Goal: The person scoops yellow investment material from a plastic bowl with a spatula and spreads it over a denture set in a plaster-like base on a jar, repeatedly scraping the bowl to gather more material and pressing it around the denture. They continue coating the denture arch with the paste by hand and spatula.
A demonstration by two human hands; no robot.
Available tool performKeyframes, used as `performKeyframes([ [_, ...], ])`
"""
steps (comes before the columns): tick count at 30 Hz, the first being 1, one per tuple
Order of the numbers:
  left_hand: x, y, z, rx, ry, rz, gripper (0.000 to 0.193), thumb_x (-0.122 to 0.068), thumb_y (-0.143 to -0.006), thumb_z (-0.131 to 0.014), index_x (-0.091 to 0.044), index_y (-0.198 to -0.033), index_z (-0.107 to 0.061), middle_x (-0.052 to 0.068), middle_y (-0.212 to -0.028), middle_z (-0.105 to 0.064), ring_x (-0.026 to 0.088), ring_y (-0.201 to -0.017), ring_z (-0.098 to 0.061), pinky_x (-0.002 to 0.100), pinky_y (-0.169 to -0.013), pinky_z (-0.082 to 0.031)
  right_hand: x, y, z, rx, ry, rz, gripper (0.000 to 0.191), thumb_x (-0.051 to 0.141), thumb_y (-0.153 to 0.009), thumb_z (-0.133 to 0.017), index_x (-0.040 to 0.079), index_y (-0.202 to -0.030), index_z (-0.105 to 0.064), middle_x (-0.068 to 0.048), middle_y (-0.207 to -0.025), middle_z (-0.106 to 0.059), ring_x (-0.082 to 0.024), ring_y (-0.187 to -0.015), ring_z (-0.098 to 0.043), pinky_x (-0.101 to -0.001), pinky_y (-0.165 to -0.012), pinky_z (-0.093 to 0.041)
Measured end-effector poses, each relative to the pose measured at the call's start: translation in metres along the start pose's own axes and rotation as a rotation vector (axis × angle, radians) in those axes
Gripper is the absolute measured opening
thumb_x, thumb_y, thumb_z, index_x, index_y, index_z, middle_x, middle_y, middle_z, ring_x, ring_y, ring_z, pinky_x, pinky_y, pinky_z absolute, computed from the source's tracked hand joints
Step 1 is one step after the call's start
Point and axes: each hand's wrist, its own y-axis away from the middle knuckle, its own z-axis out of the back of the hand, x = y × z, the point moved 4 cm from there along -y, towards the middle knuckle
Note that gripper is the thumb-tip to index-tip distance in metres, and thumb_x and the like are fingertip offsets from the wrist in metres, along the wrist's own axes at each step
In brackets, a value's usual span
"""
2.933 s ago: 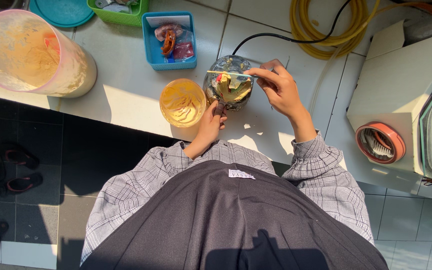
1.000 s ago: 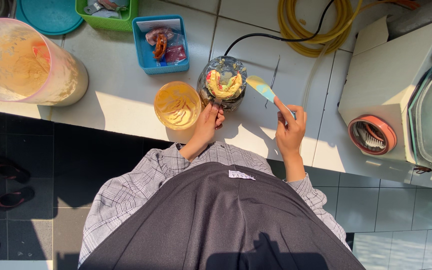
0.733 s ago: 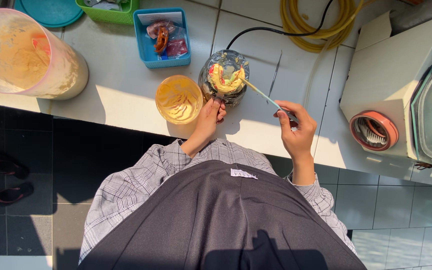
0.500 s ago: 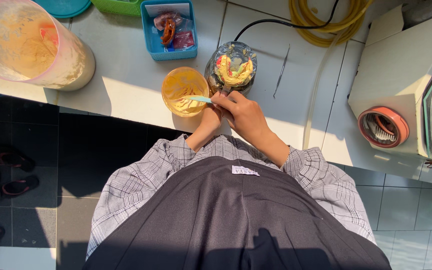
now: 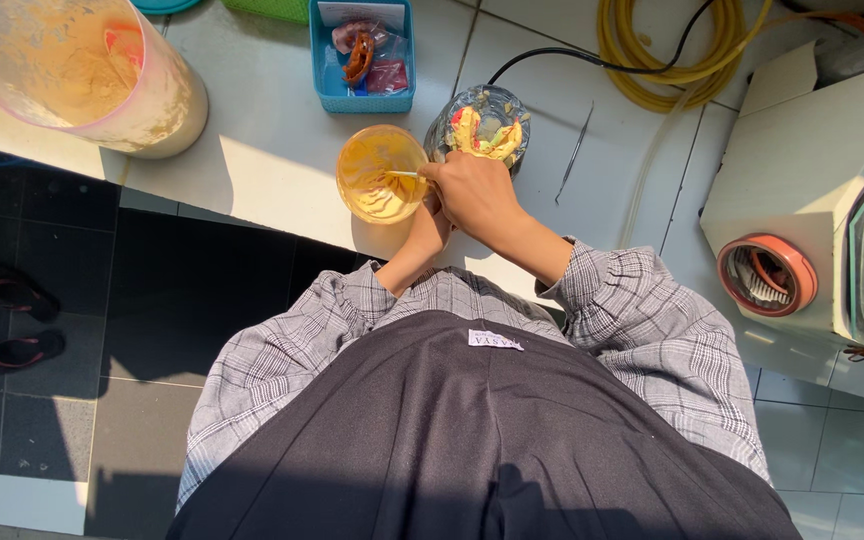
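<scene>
A small orange bowl (image 5: 380, 172) with yellowish paste stands on the white tiled counter (image 5: 272, 150). My right hand (image 5: 474, 190) is closed on a thin spatula (image 5: 404, 174) whose tip dips into that paste. My left hand (image 5: 430, 228) lies mostly under the right one, against the bowl's near side; what it grips is hidden. Just behind the right hand stands a clear round container (image 5: 482, 125) holding yellow and pink lumps.
A large pink-rimmed jug (image 5: 82, 75) smeared with paste stands at the far left. A blue tray (image 5: 364, 60) of small items, a thin metal tool (image 5: 572, 155), a coiled yellow hose (image 5: 672, 45) and a white machine (image 5: 822, 190) also sit here.
My right hand swung the spatula from the clear container on the right over to the orange bowl and now works in its paste. The left hand stayed by the bowl.
</scene>
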Motion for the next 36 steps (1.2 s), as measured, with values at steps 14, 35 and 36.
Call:
performKeyframes([
  [14,-0.01,0.001,-0.001,0.113,0.077,-0.117,0.019,-0.014,-0.108,-0.047,-0.002,-0.095,-0.054,0.003,-0.076,-0.057,0.011,-0.064,-0.054,0.026,-0.054,-0.041,-0.004,-0.013,0.009,0.167,-0.166,-0.076,0.019,0.026,-0.081,-0.075,0.02,-0.097,-0.084,-0.008,-0.076,-0.075,-0.03,-0.07,-0.071,-0.044,-0.056,-0.053],
  [35,-0.011,0.003,0.003,0.35,0.258,-0.073,0.036,-0.038,-0.112,-0.045,-0.009,-0.092,-0.049,-0.006,-0.069,-0.037,0.005,-0.061,-0.033,0.021,-0.056,-0.03,-0.144,0.134,0.021,-0.296,-1.576,-0.628,0.034,0.022,-0.104,-0.065,0.007,-0.135,-0.065,-0.007,-0.103,-0.07,-0.007,-0.075,-0.046,-0.0193,-0.059,-0.036],
  [36,-0.014,0.005,0.004,0.355,0.252,-0.055,0.036,-0.037,-0.112,-0.045,-0.009,-0.091,-0.049,-0.006,-0.069,-0.037,0.005,-0.06,-0.033,0.021,-0.056,-0.03,-0.152,0.138,0.014,-0.312,-1.609,-0.638,0.034,0.022,-0.102,-0.067,0.007,-0.132,-0.065,-0.007,-0.101,-0.069,-0.008,-0.076,-0.047,-0.02,-0.059,-0.036],
])
